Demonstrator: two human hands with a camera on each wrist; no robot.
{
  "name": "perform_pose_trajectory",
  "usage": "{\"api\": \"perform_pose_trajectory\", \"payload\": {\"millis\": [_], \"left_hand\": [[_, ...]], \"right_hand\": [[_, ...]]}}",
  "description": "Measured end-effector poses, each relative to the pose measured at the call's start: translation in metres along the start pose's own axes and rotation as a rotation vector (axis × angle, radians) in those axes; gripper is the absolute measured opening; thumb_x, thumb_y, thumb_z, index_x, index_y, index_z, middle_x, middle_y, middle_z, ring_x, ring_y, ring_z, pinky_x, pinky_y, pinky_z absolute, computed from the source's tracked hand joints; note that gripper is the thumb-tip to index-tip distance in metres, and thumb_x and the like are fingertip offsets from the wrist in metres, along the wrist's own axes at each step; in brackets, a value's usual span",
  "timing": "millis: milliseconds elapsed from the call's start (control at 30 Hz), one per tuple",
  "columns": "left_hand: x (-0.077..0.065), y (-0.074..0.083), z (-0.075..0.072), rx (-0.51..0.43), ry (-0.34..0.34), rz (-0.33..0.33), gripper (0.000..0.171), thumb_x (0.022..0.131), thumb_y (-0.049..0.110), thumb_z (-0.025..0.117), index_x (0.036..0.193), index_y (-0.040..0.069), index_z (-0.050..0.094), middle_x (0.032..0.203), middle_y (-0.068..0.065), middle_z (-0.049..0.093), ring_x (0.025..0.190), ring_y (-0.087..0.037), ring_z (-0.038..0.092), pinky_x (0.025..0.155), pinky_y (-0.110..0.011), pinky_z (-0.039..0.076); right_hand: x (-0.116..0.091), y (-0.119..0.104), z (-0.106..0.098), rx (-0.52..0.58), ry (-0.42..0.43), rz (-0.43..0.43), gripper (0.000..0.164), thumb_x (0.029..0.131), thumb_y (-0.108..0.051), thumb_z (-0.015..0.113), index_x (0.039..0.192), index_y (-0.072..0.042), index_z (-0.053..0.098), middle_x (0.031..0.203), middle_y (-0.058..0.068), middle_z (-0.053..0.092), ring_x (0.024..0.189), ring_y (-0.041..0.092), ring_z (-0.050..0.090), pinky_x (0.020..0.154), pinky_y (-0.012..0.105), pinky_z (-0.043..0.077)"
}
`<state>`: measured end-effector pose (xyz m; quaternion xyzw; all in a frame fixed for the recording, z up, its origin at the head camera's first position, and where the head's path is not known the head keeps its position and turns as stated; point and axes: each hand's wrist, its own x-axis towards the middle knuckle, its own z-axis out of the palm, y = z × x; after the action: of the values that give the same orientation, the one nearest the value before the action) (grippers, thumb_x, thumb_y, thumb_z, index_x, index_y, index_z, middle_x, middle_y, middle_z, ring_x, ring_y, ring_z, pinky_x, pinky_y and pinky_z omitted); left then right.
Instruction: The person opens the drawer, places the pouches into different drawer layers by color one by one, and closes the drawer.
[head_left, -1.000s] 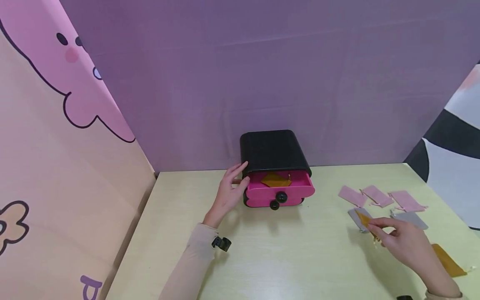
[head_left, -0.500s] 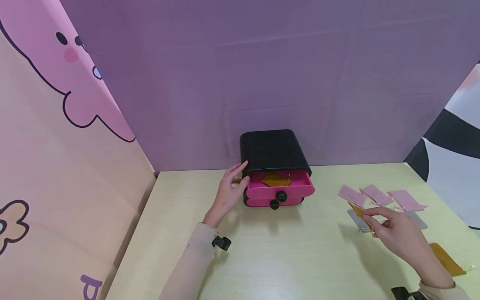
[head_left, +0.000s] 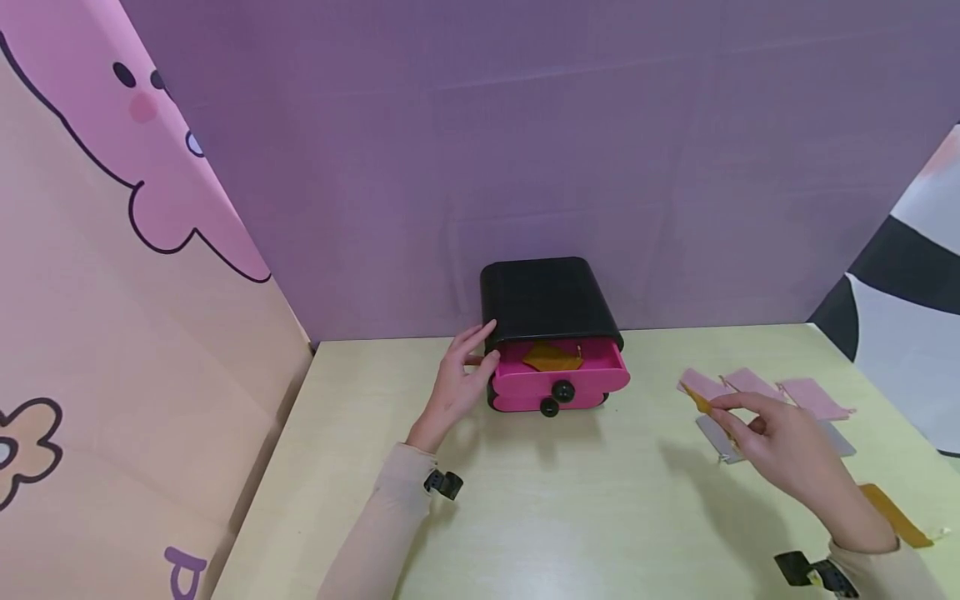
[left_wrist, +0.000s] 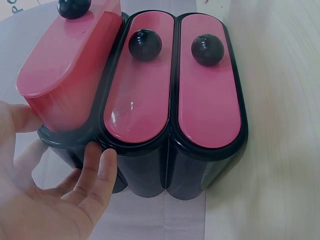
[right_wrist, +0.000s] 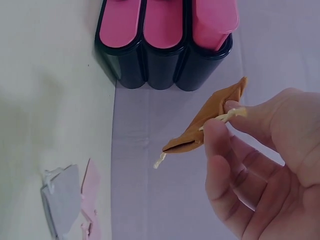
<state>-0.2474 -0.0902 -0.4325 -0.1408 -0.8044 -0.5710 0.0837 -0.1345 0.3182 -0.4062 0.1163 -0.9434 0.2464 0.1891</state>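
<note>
A small drawer box with a black case [head_left: 551, 300] and pink drawers stands at the back of the table. Its top drawer [head_left: 555, 382] is pulled out, and a mustard drawstring pouch [head_left: 553, 358] lies inside. My left hand [head_left: 456, 385] rests against the left side of the case, fingers spread and nearly straight. Over the right part of the table, my right hand [head_left: 780, 437] pinches another mustard drawstring pouch [right_wrist: 200, 122] between thumb and fingertips; its cream cord [right_wrist: 222, 118] shows in the right wrist view.
Pink pouches [head_left: 813, 398] lie in a row at the right, with grey pouches [head_left: 718, 439] nearer, partly behind my right hand. One more mustard pouch [head_left: 896, 515] lies close to my right wrist. A purple cloth backdrop [head_left: 525, 150] rises behind the table.
My right hand, with the pouch in its fingers, has moved left and away from me over the table. The left hand and the drawer box have stayed put.
</note>
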Motion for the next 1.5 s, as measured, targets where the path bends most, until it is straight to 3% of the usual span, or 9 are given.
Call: {"api": "perform_pose_trajectory", "payload": {"millis": [133, 267, 367, 533, 667, 1000, 1500], "left_hand": [[0.0, 0.0, 0.0, 0.002, 0.001, 0.002, 0.052, 0.106, 0.025, 0.062, 0.157, 0.031, 0.055, 0.165, -0.008, 0.045, 0.114, -0.033, 0.07, 0.093, -0.043, 0.06], [0.0, 0.001, -0.001, 0.003, 0.001, 0.008, 0.052, 0.106, 0.025, 0.062, 0.157, 0.03, 0.055, 0.165, -0.008, 0.045, 0.115, -0.033, 0.07, 0.093, -0.043, 0.061], [0.0, 0.002, 0.0, 0.002, 0.0, 0.006, 0.052, 0.106, 0.025, 0.062, 0.157, 0.03, 0.055, 0.165, -0.008, 0.045, 0.116, -0.034, 0.069, 0.095, -0.045, 0.061], [0.001, 0.001, 0.0, -0.006, 0.002, 0.009, 0.051, 0.106, 0.024, 0.062, 0.157, 0.029, 0.056, 0.164, -0.009, 0.045, 0.115, -0.035, 0.07, 0.096, -0.047, 0.061], [0.001, 0.0, 0.0, -0.012, 0.003, 0.012, 0.051, 0.106, 0.024, 0.062, 0.156, 0.029, 0.056, 0.164, -0.009, 0.046, 0.115, -0.035, 0.07, 0.095, -0.047, 0.061], [0.001, 0.001, -0.001, -0.01, 0.004, 0.01, 0.051, 0.106, 0.024, 0.063, 0.156, 0.029, 0.056, 0.164, -0.01, 0.046, 0.116, -0.036, 0.07, 0.098, -0.05, 0.06], [-0.001, 0.002, -0.001, -0.004, 0.001, -0.001, 0.052, 0.106, 0.024, 0.062, 0.157, 0.029, 0.056, 0.165, -0.009, 0.046, 0.116, -0.035, 0.069, 0.098, -0.048, 0.06]], "right_hand": [[0.006, -0.004, 0.0, 0.024, 0.046, -0.073, 0.014, 0.092, -0.005, 0.08, 0.106, -0.008, 0.08, 0.058, -0.015, 0.047, 0.045, -0.002, 0.033, 0.042, 0.023, 0.028], [0.01, -0.009, 0.0, 0.046, 0.073, -0.13, 0.016, 0.09, 0.0, 0.08, 0.103, -0.009, 0.08, 0.074, -0.007, 0.063, 0.047, -0.005, 0.04, 0.043, 0.021, 0.03], [0.013, -0.014, -0.001, 0.048, 0.069, -0.137, 0.017, 0.09, 0.001, 0.079, 0.104, -0.009, 0.08, 0.088, 0.001, 0.07, 0.051, -0.005, 0.047, 0.044, 0.021, 0.034], [0.021, -0.022, -0.003, 0.034, 0.058, -0.135, 0.018, 0.091, -0.001, 0.08, 0.107, -0.009, 0.081, 0.097, 0.008, 0.076, 0.059, -0.006, 0.052, 0.047, 0.019, 0.038], [0.028, -0.028, -0.004, 0.014, 0.055, -0.156, 0.02, 0.089, -0.002, 0.082, 0.108, -0.01, 0.082, 0.098, 0.01, 0.08, 0.063, -0.006, 0.052, 0.049, 0.018, 0.039], [0.045, -0.046, -0.006, 0.023, 0.062, -0.2, 0.019, 0.09, -0.003, 0.081, 0.106, -0.014, 0.081, 0.082, -0.004, 0.075, 0.059, -0.008, 0.055, 0.051, 0.018, 0.039], [0.065, -0.068, 0.003, 0.056, 0.023, -0.265, 0.022, 0.089, -0.004, 0.084, 0.109, -0.011, 0.082, 0.096, 0.003, 0.079, 0.058, -0.006, 0.055, 0.05, 0.02, 0.044]]}}
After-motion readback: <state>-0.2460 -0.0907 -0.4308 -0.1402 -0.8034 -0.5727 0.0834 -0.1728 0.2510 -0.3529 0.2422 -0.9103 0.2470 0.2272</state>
